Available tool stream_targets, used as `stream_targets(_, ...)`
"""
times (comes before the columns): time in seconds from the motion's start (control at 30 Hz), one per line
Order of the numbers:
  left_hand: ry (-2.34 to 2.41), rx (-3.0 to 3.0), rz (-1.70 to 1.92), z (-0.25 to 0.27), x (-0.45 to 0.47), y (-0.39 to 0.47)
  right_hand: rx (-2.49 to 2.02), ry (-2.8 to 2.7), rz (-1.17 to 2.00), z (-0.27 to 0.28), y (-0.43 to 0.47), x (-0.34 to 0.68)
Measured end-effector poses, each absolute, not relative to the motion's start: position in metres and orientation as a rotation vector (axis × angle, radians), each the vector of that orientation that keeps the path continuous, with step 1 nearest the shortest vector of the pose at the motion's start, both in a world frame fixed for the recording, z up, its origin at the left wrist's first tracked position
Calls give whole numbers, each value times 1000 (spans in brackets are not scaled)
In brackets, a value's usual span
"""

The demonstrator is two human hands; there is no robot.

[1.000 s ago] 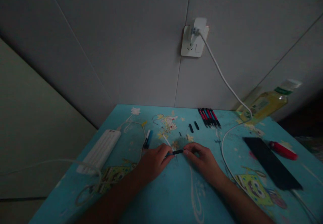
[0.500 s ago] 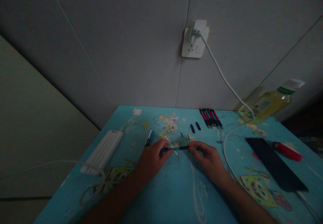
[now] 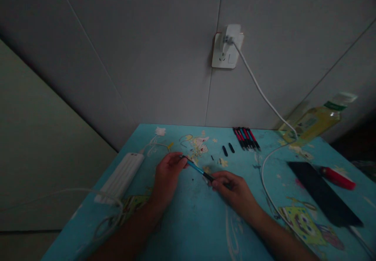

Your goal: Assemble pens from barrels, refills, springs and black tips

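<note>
A blue and black pen (image 3: 196,167) is held slantwise between both hands, above the blue patterned table cover. My left hand (image 3: 169,174) pinches its far, upper end. Around the black end nearer me, my right hand (image 3: 232,186) has its fingers closed. Two short black pieces (image 3: 228,149) lie beyond the hands, with a tiny dark part (image 3: 212,157) in front of them. Farther back, several red, blue and black pens (image 3: 246,138) lie side by side. A pale slim item under the right fingers is mostly covered.
On the left is a white power strip (image 3: 120,178) with cables. A dark phone-like slab (image 3: 324,193), a red object (image 3: 337,178) and a yellow liquid bottle (image 3: 315,122) are on the right. A white cable (image 3: 262,171) runs down from the wall socket (image 3: 227,50).
The pen has gone from nearly level to slanted, its left end raised away from me and its right end closer. My left hand moved up and left; my right shifted slightly toward me.
</note>
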State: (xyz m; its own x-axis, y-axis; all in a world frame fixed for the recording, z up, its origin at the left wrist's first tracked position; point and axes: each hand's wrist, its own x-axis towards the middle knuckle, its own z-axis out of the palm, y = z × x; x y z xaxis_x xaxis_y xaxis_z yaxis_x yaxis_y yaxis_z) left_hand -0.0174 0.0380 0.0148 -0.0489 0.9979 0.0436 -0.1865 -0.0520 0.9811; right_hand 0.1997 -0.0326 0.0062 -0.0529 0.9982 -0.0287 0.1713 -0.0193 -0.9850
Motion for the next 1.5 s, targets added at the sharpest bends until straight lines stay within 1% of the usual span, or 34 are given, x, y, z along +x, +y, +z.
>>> stream_targets(0.13, 1141, 1135, 1370, 17, -19, 37, -1289, -1339, 1259, 1, -34, 196)
stream_targets(0.3, 1219, 1177, 1365, 20, -20, 35, -1259, -1329, 1278, -2, -35, 196)
stream_targets(0.83, 1070, 1081, 1430, 18, -16, 35, -1191, -1306, 1256, 5, -34, 190)
stream_targets(1.13, 1204, 1147, 1425, 18, -18, 35, -1161, -1334, 1324, 13, -39, 186)
stream_targets(1.5, 1148, 1122, 1436, 20, -17, 34, -1202, -1354, 1287, 9, -41, 184)
